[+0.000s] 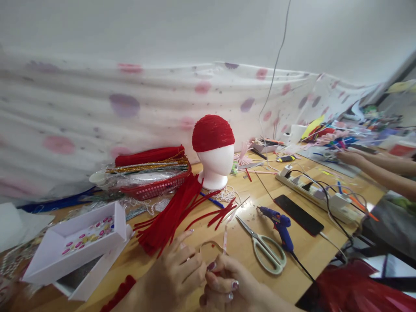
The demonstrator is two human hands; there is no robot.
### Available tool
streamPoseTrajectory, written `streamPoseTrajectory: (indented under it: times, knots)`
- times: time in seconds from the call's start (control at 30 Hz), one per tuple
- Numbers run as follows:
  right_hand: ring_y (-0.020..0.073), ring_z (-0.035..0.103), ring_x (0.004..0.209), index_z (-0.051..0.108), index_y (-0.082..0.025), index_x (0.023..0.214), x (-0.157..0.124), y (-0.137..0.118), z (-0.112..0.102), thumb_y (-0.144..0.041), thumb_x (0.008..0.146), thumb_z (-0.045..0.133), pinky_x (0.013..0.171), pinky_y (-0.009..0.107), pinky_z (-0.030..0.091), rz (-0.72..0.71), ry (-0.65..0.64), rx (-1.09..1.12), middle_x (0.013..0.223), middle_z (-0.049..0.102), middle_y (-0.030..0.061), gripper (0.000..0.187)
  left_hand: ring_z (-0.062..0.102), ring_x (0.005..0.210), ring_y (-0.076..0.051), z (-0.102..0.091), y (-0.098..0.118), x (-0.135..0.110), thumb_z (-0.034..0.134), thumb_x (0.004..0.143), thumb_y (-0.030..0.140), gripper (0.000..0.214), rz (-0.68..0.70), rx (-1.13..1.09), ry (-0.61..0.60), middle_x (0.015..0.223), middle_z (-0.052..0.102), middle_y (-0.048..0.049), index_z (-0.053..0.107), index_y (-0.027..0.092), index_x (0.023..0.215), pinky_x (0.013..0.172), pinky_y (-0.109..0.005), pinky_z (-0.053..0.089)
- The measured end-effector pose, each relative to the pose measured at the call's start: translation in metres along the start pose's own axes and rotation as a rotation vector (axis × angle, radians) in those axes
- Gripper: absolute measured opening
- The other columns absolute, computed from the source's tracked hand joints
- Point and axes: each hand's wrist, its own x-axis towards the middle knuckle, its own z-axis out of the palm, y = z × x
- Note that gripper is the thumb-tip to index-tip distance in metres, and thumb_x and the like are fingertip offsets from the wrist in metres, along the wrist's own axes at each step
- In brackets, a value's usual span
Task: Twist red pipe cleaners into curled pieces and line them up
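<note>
My left hand (177,268) and my right hand (227,286) meet low at the table's near edge, fingers pinched together on a thin bent loop of wire or pipe cleaner (211,243), with a pale pink strip (225,236) rising beside it. A bundle of red pipe cleaners (172,214) lies just beyond my left hand. A white foam head (216,162) wearing a red cap (212,132) stands farther back. Scissors (264,249) and a blue glue gun (279,223) lie to the right of my hands.
A white box of gem stickers (76,242) sits at left, a red basket of glittery stems (152,177) behind it. A black phone (299,214) and power strip (312,190) with cables lie at right. Another person's arms (380,167) work at far right. Spotted cloth hangs behind.
</note>
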Motion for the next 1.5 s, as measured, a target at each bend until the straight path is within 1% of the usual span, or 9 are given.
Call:
streamPoseTrajectory:
  times: [0.2, 0.37, 0.53, 0.67, 0.8, 1.03, 1.17, 1.3, 1.5]
  knots:
    - [0.004, 0.026, 0.033, 0.061, -0.012, 0.055, 0.0, 0.011, -0.019, -0.028, 0.072, 0.053, 0.04, 0.021, 0.02, -0.132, 0.237, -0.49, 0.04, 0.045, -0.0049, 0.024, 0.057, 0.069, -0.017, 0.0, 0.009, -0.008, 0.034, 0.09, 0.006, 0.026, -0.094, -0.12, -0.178, 0.07, 0.062, -0.0025, 0.053, 0.02, 0.08, 0.083, -0.031, 0.052]
    - [0.0062, 0.03, 0.048, 0.041, -0.018, 0.053, -0.013, 0.003, -0.017, -0.021, 0.075, 0.048, 0.045, 0.021, 0.02, -0.157, 0.174, -1.156, 0.05, 0.034, -0.0063, 0.023, 0.054, 0.058, -0.016, 0.012, 0.013, -0.019, 0.041, 0.091, 0.013, 0.018, -0.078, -0.305, -0.196, 0.064, 0.058, 0.0002, 0.045, 0.022, 0.076, 0.053, -0.024, 0.041]
    - [0.0116, 0.039, 0.063, 0.038, -0.02, 0.064, -0.022, -0.004, 0.003, -0.015, 0.078, 0.044, 0.06, 0.026, 0.03, -0.361, 0.154, -1.611, 0.067, 0.041, -0.0023, 0.017, 0.058, 0.064, -0.013, -0.006, 0.019, -0.007, 0.041, 0.084, 0.005, 0.019, -0.488, -0.541, -0.435, 0.073, 0.062, 0.0005, 0.047, 0.021, 0.075, 0.056, -0.022, 0.039]
    - [0.0133, 0.047, 0.061, 0.05, -0.019, 0.067, -0.016, -0.008, 0.006, -0.026, 0.09, 0.039, 0.063, 0.027, 0.035, -0.337, 0.256, -1.27, 0.064, 0.05, -0.0008, 0.027, 0.057, 0.064, -0.014, -0.015, 0.015, 0.005, 0.039, 0.091, 0.01, 0.023, -0.627, -0.517, -0.413, 0.068, 0.058, 0.0013, 0.047, 0.02, 0.072, 0.058, -0.023, 0.04]
    - [0.0095, 0.039, 0.041, 0.052, -0.018, 0.057, -0.001, -0.002, -0.006, -0.045, 0.085, 0.048, 0.049, 0.025, 0.031, -0.185, 0.323, -0.629, 0.046, 0.045, -0.0039, 0.04, 0.054, 0.069, -0.02, -0.001, 0.017, 0.001, 0.037, 0.089, 0.009, 0.021, -0.383, -0.2, -0.285, 0.073, 0.059, -0.0035, 0.053, 0.018, 0.078, 0.078, -0.036, 0.047]
    - [0.0079, 0.032, 0.05, 0.04, -0.02, 0.054, 0.006, 0.013, -0.015, -0.035, 0.07, 0.063, 0.055, 0.023, 0.031, -0.212, 0.436, -0.422, 0.05, 0.036, -0.0076, 0.031, 0.051, 0.066, -0.022, 0.015, 0.03, -0.006, 0.037, 0.086, 0.007, 0.022, -0.242, 0.084, -0.235, 0.07, 0.058, -0.0046, 0.056, 0.016, 0.08, 0.085, -0.044, 0.046]
    - [0.0097, 0.026, 0.054, 0.035, -0.021, 0.055, 0.006, 0.019, -0.018, -0.041, 0.077, 0.063, 0.054, 0.025, 0.025, -0.402, 0.477, -0.574, 0.054, 0.03, -0.0071, 0.041, 0.052, 0.064, -0.02, 0.015, 0.032, -0.001, 0.038, 0.086, 0.007, 0.02, -0.455, -0.129, -0.204, 0.069, 0.057, -0.0035, 0.049, 0.019, 0.073, 0.064, -0.033, 0.043]
    - [0.0131, 0.034, 0.06, 0.039, -0.021, 0.062, 0.001, 0.02, -0.017, -0.041, 0.094, 0.046, 0.059, 0.028, 0.029, -0.621, 0.479, -0.995, 0.063, 0.038, -0.0034, 0.039, 0.053, 0.066, -0.018, 0.014, 0.038, 0.004, 0.036, 0.089, 0.012, 0.022, -0.671, -0.362, -0.134, 0.068, 0.054, -0.0021, 0.044, 0.02, 0.071, 0.064, -0.031, 0.039]
    - [0.0142, 0.041, 0.063, 0.037, -0.02, 0.065, -0.005, 0.005, -0.01, -0.01, 0.091, 0.04, 0.072, 0.033, 0.029, -1.05, 0.426, -1.694, 0.063, 0.043, -0.0035, 0.028, 0.036, 0.052, -0.011, 0.008, 0.05, 0.02, 0.044, 0.089, 0.032, 0.025, -1.298, -1.072, -0.07, 0.057, 0.038, 0.0057, 0.042, 0.022, 0.066, 0.052, -0.025, 0.03]
